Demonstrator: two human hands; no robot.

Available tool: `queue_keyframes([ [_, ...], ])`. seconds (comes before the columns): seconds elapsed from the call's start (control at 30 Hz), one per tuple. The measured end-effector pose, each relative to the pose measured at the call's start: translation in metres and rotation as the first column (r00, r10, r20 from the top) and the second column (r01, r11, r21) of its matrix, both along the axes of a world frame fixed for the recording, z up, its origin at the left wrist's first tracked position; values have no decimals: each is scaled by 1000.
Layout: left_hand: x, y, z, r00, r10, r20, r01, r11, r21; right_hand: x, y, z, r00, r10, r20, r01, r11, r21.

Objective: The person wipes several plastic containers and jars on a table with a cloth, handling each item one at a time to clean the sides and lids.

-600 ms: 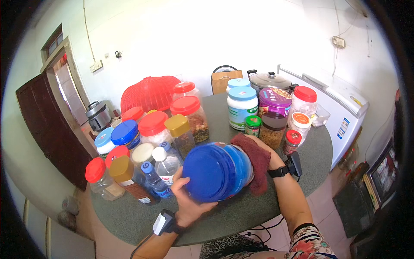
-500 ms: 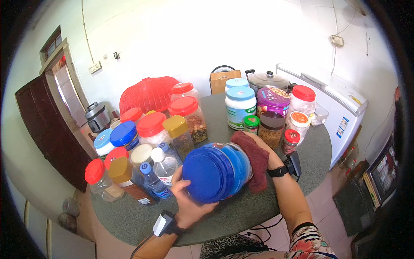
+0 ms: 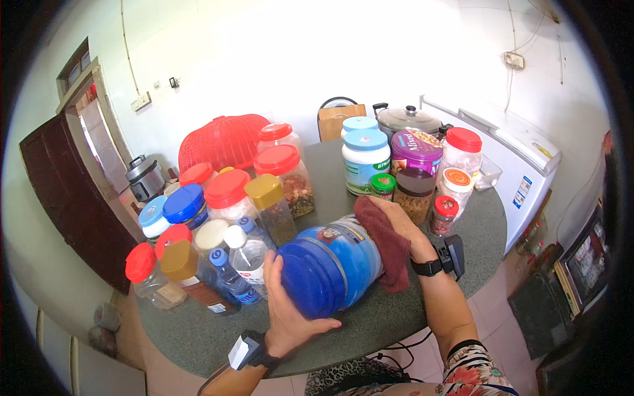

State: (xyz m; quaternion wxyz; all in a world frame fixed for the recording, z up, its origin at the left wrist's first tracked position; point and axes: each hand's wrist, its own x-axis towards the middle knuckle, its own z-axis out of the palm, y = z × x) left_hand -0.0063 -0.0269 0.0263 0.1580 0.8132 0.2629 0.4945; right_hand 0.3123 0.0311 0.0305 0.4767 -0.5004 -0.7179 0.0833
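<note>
A large plastic jar with a blue lid (image 3: 310,276) lies tilted on its side above the near part of the table, its lid toward the left. My left hand (image 3: 288,322) cups the lid from below and the left, fingers stretched up along its side and the thumb reaching out beneath. At the jar's other end, my right hand (image 3: 401,228) is closed on a dark red cloth (image 3: 391,261), which presses against the jar's base and hangs down. The right fingertips are hidden by the cloth. A blue patterned label wraps the jar's body.
On the grey round table (image 3: 370,343), lidded jars and bottles crowd the left, including a gold-capped bottle (image 3: 191,277) and small water bottle (image 3: 232,280). Behind my right hand stand a purple tin (image 3: 416,148), small red-lidded jar (image 3: 444,214) and lidded pot (image 3: 411,121). A white freezer (image 3: 522,152) is beyond.
The jar has rolled about its length, bringing a picture on its label into view on top. My left fingers have straightened and spread along the lid. The right hand keeps the cloth at the base.
</note>
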Motion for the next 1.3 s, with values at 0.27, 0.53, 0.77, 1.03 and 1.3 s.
queue_keyframes([
  [0.27,3,7,-10,999,-21,40,17,995,95,-3,-8,8,841,324,-433,-447,867,-220],
  [0.53,2,14,-22,998,-51,43,43,986,163,-11,0,-11,787,384,-483,-485,869,-99],
  [0.77,3,17,-26,997,-64,41,53,972,230,-15,-12,-32,555,261,-790,-583,799,-145],
  [1.03,0,4,1,999,-25,-46,33,983,181,-20,-23,-38,569,270,-777,-577,804,-143],
  [1.3,15,-8,27,992,62,-108,-44,986,163,-26,-21,-21,621,382,-684,-615,779,-123],
])
